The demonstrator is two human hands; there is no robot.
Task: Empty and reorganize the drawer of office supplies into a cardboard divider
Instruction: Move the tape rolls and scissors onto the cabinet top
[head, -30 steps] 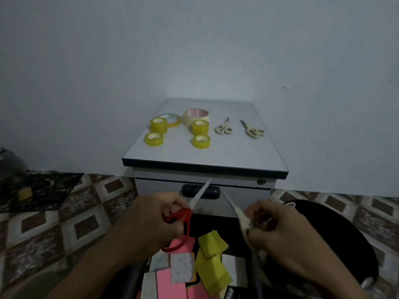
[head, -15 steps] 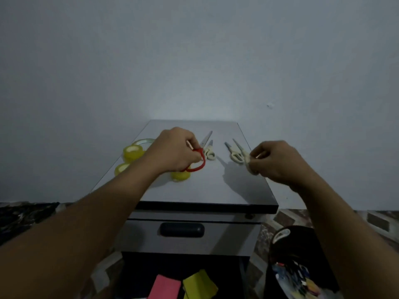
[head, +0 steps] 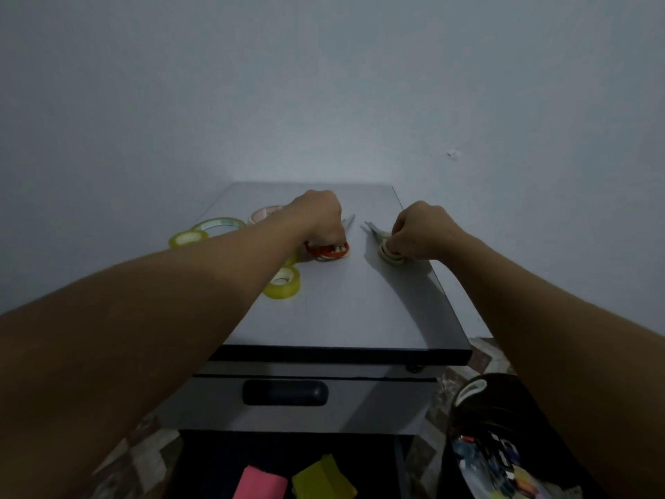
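Left hand (head: 320,217): fingers curled round the red-handled scissors (head: 325,249), now lowered from the air onto the cabinet top (head: 342,311), mid-depth.
Right hand (head: 421,230): gripping the cream-handled scissors (head: 390,253), likewise brought down, toward the cabinet top's right edge.
Tape rolls (head: 284,284): unmoved, on the cabinet top's left side.

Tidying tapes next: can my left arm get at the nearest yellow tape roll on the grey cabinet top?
Probably, once freed: the left grip holds red-handled scissors, but the yellow tape roll lies uncovered just beside that forearm.
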